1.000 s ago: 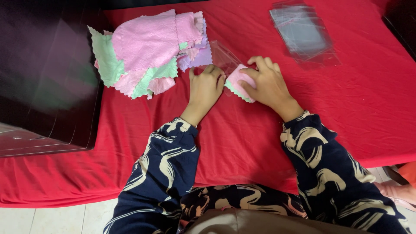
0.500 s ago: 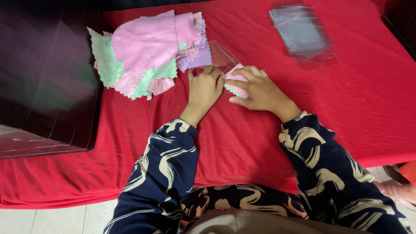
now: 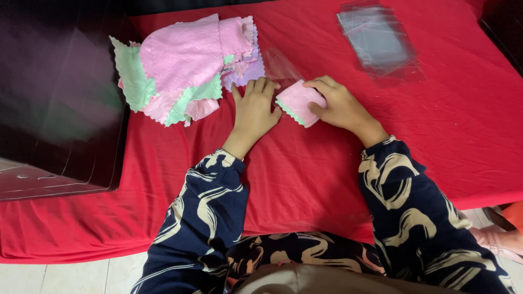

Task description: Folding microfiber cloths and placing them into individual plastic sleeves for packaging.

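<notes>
Folded pink cloth (image 3: 300, 100), green edge showing, lies on the red cover (image 3: 338, 179), just right of the cloth pile (image 3: 185, 68). Right hand (image 3: 340, 106) presses on the cloth, fingers curled over its top edge. Left hand (image 3: 256, 111) lies flat, fingers together, touching the cloth's left side and a clear bag (image 3: 279, 64). Bag stack (image 3: 378, 41) sits well right of the pile.

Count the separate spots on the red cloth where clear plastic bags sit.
2: a stack of clear bags at the top right, and one clear bag just above the hands, by the folded pink cloth. How many bags are in the stack cannot be told.
</notes>
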